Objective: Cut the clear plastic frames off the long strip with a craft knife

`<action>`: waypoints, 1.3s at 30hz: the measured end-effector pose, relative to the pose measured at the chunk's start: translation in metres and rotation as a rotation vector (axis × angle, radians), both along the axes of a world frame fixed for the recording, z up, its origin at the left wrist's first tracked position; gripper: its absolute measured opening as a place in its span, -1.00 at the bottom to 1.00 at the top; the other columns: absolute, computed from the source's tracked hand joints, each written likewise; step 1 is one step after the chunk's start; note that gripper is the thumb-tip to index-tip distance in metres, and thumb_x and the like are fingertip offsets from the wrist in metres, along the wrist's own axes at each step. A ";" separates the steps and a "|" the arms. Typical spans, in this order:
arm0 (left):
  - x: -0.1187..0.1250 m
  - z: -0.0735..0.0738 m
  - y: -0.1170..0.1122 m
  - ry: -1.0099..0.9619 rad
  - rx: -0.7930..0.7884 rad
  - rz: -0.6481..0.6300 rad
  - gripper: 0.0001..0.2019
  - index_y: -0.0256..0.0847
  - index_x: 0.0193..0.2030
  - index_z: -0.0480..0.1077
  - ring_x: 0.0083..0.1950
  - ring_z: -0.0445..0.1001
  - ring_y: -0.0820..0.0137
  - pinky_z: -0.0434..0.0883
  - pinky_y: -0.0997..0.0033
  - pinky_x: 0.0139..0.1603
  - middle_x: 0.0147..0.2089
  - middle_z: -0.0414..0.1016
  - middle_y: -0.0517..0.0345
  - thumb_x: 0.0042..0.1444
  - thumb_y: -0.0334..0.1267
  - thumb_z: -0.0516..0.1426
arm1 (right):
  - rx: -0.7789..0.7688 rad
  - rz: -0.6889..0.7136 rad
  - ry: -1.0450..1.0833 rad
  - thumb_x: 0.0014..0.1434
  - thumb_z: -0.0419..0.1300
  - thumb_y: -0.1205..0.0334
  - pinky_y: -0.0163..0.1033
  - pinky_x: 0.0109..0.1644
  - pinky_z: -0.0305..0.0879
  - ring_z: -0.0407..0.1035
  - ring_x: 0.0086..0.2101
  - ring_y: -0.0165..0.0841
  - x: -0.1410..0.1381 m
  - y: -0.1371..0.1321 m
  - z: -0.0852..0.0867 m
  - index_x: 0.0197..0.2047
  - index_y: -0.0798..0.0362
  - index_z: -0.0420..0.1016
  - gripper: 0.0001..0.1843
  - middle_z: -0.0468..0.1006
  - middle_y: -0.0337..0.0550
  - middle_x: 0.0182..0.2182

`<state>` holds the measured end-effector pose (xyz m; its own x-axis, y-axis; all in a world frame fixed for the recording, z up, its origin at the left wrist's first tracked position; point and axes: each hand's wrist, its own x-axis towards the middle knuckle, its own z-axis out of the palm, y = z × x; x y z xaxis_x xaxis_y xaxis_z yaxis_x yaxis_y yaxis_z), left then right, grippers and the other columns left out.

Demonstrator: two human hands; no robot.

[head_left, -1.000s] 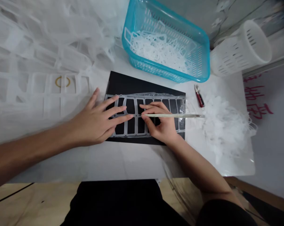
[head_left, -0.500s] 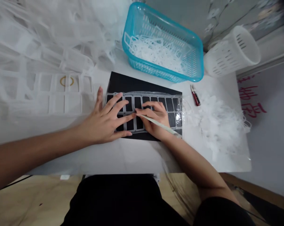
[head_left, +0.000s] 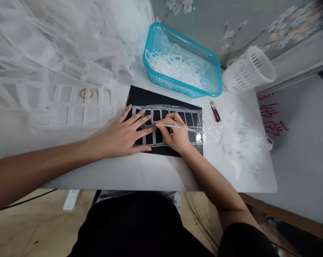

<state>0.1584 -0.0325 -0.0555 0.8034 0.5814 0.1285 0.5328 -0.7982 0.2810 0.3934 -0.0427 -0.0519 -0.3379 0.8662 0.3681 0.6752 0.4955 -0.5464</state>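
Note:
A clear plastic grid sheet (head_left: 188,117) lies on a black mat (head_left: 150,96) in the middle of the white table. My left hand (head_left: 126,134) lies flat on the sheet's left part, fingers spread and pressing it down. My right hand (head_left: 176,135) is closed in a pinch on a thin pale stick (head_left: 181,127). The stick's tip touches the sheet near my left fingertips, and its shaft points right.
A turquoise basket (head_left: 215,76) with white plastic scraps stands behind the mat, and a white slotted cup (head_left: 247,71) lies on its side to the right. Small red snips (head_left: 215,111) lie beside a heap of white trimmings (head_left: 241,142). More grid sheets (head_left: 65,103) are piled at left.
The stick swung from pointing right, down towards me, and back to pointing right. Both hands stayed on the sheet. My head moved back, so everything appears smaller and further off.

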 end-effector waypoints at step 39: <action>0.001 0.006 -0.001 0.015 -0.045 0.024 -0.39 0.05 0.43 0.17 0.54 -0.13 -0.03 -0.27 -0.29 0.49 0.52 0.00 0.07 0.31 0.19 0.02 | -0.137 0.109 0.186 0.25 0.27 0.22 0.09 0.18 0.40 0.43 0.05 -0.19 0.028 0.013 0.000 -0.15 -0.08 0.63 -0.88 0.68 -0.19 -0.16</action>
<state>0.1592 -0.0335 -0.0493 0.7907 0.6057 0.0895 0.5562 -0.7717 0.3084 0.4215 -0.0295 -0.0519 -0.3690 0.8748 0.3140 0.5034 0.4721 -0.7237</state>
